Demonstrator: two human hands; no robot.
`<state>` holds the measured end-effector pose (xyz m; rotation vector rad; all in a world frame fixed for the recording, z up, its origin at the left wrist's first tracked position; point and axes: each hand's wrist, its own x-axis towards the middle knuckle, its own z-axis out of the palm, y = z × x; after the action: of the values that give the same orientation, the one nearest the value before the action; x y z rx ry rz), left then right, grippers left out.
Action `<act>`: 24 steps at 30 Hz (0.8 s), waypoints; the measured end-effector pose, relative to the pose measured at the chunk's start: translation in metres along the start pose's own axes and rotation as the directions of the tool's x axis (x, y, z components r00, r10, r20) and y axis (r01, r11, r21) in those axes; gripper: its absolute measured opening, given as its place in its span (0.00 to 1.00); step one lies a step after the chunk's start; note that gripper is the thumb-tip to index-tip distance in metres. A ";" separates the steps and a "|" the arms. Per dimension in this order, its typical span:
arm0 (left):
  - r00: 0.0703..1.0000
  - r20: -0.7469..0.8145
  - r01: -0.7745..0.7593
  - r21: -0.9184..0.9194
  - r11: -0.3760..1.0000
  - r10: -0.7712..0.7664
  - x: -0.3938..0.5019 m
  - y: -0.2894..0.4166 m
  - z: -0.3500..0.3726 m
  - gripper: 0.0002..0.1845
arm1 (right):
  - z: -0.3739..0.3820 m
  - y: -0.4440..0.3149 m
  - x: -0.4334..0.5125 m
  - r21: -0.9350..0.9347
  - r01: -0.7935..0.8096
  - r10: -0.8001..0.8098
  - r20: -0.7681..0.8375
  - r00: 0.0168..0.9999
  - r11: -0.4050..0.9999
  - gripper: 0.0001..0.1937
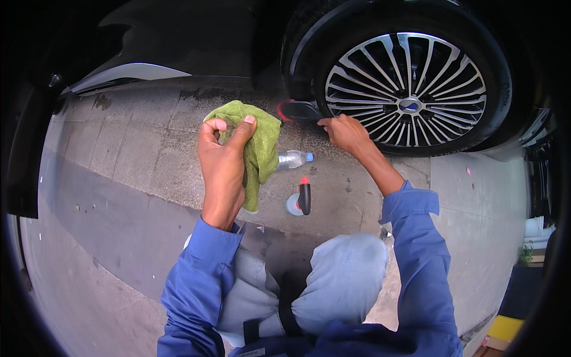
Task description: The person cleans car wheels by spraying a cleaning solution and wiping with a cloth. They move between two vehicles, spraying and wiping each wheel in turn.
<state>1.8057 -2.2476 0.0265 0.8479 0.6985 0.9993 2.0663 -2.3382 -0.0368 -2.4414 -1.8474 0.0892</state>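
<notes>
My left hand [223, 160] pinches a green cloth [263, 147] between thumb and fingers, and its folds hang down to the right. My right hand [349, 133] grips the end of a black brush [301, 110] with a red edge, held low beside the tire; its working side is turned away from me. Just right of that hand stands a car wheel with a silver and black multi-spoke rim [409, 105] and a black tire [495, 107]. Below the cloth lies a clear plastic bottle [292, 159] with a blue cap. A spray bottle [304, 198] with a black and red trigger head stands nearer to me.
The dark car body [196, 40] spans the top of the view. Stained paving [129, 138] lies under the things. My knees [348, 272] are close below the spray bottle. At the far right is a black and yellow object [506, 327].
</notes>
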 end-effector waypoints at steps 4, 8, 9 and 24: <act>0.998 -0.025 0.052 0.002 0.999 -0.052 0.002 0.001 -0.001 0.19 | -0.114 -0.057 0.000 0.603 -0.019 0.315 -0.389 0.865 0.798 0.17; 0.995 0.023 -0.094 -0.014 0.995 0.094 -0.008 0.003 -0.006 0.19 | -0.026 -0.055 -0.001 0.645 0.028 0.300 -0.392 0.870 0.764 0.24; 0.992 0.032 -0.125 -0.010 0.992 0.126 -0.008 0.003 -0.007 0.19 | 0.022 -0.042 0.004 0.304 0.130 0.057 -0.536 0.842 0.944 0.26; 0.991 0.020 -0.128 -0.155 0.980 0.133 -0.012 0.021 -0.014 0.19 | -0.136 -0.070 0.003 0.540 -0.047 0.476 -0.693 0.541 0.840 0.21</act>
<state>1.7806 -2.2488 0.0395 0.7798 0.5372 1.1408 2.0127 -2.3200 0.1050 -1.8710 -0.8778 -0.4560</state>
